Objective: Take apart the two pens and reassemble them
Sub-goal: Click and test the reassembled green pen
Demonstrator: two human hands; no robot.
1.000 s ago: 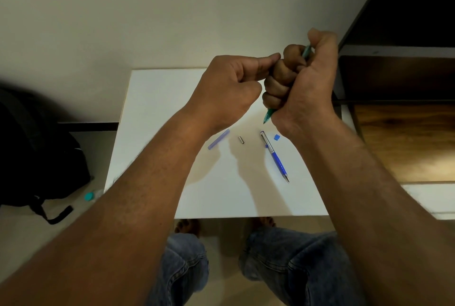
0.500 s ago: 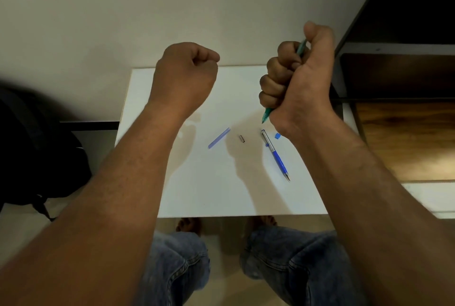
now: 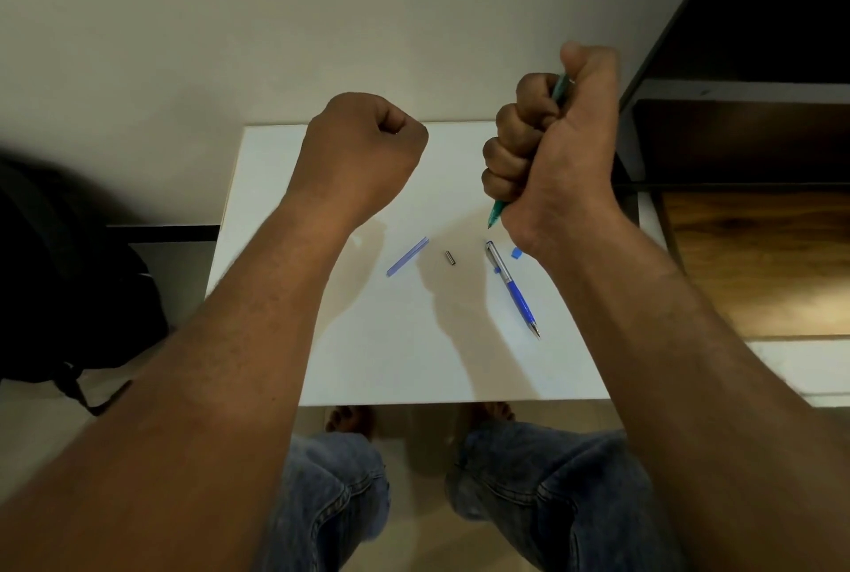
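The green pen (image 3: pixel 498 211) is clenched in the right hand (image 3: pixel 556 157), fingers wrapped fully round it. Its long axis runs steeply, tip pointing down and left toward the counter (image 3: pixel 276 185), top end showing beside the thumb. The left hand (image 3: pixel 363 153) is balled into a fist; whether anything lies inside it cannot be told.

On the counter the blue pen (image 3: pixel 513 288) lies flat, its long axis diagonal, tip pointing toward the near right and clip end toward the far left. Left of it, apart, lie a small dark piece (image 3: pixel 449 258) and a pale blue tube (image 3: pixel 407 257), the tube slanting from near left to far right. A small blue bit (image 3: pixel 516 252) sits just beside the right wrist.

A second ago the two hands were pressed together over the green pen; now they are well apart, the left one moved out to the left.

The near half of the counter is bare down to its front edge. A dark shelf (image 3: pixel 736 93) stands close on the right, and the wall (image 3: pixel 322 19) runs along the far edge.
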